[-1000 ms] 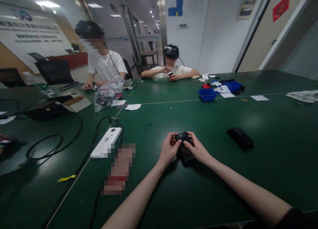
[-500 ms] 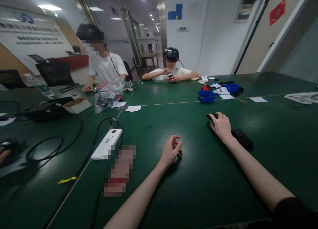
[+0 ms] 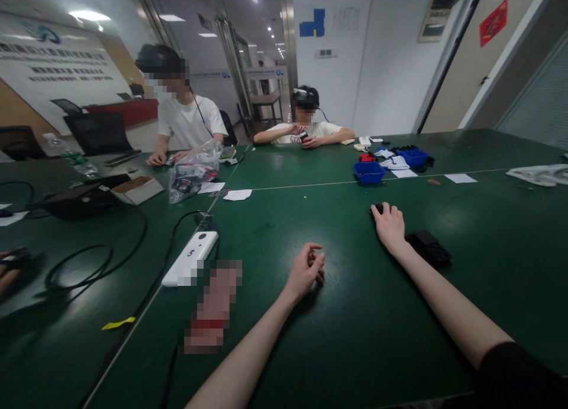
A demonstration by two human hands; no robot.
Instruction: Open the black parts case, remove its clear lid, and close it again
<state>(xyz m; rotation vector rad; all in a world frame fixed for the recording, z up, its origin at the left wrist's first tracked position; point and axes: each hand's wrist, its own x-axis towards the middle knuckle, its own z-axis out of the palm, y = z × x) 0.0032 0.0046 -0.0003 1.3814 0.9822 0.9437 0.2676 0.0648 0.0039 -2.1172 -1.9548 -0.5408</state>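
My left hand (image 3: 305, 268) lies on its side on the green table (image 3: 337, 326), fingers loosely curled and apart, with nothing seen in it. Farther out to the right, my right hand (image 3: 389, 226) is palm down, its fingers closed over a small flat black object (image 3: 378, 209). Only that object's far edge shows past the fingertips, so its kind cannot be made out. Close by the right wrist, on its right side, sits a stack of flat black pieces (image 3: 428, 247).
Beyond my right hand stand a blue tray (image 3: 370, 172) and several cloths and papers. To the left are a white power bank (image 3: 191, 258) marked 5, a blurred-out flat item (image 3: 215, 308), black cables (image 3: 109, 261) and a clear plastic bag (image 3: 193, 171). Two people sit across the table.
My right hand has shifted slightly left, and the black object under its fingers now shows less. My left hand has stayed in place.
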